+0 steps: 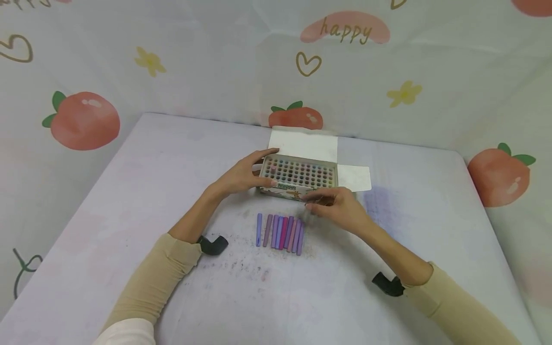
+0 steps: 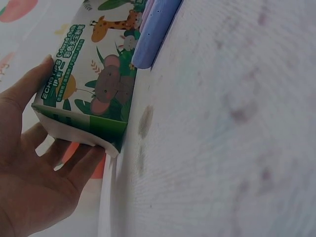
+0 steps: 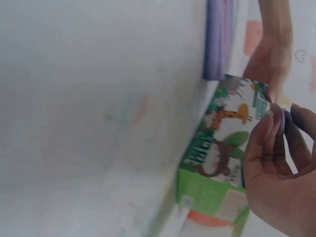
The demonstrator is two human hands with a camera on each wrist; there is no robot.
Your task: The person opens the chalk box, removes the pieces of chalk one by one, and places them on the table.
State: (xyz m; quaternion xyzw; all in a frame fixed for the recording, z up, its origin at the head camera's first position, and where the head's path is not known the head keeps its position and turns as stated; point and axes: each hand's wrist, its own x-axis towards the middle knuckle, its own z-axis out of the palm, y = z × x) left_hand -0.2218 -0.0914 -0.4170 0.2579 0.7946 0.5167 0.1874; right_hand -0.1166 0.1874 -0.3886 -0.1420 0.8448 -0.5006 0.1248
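Note:
The open chalk box [image 1: 282, 192] has an animal print on its front and rows of coloured chalk ends in a holed insert. One pinkish chalk stick [image 1: 273, 169] stands higher than the others at its left. My left hand [image 1: 242, 175] grips the box's left end, thumb at the front edge and fingers at the side and back. Loosely curled fingers of my right hand [image 1: 342, 208] hover close to the box's front right, with nothing visible between them. Toward me lies a row of purple and pink chalk sticks [image 1: 283, 233], the leftmost slightly apart.
The box's white lid [image 1: 303, 145] is folded back, and a side flap [image 1: 354, 178] spreads to the right. Chalk smudges mark the white table [image 1: 276, 302], with a larger purple smear [image 1: 381, 208] at the right. A printed cloth [image 1: 207, 62] hangs behind.

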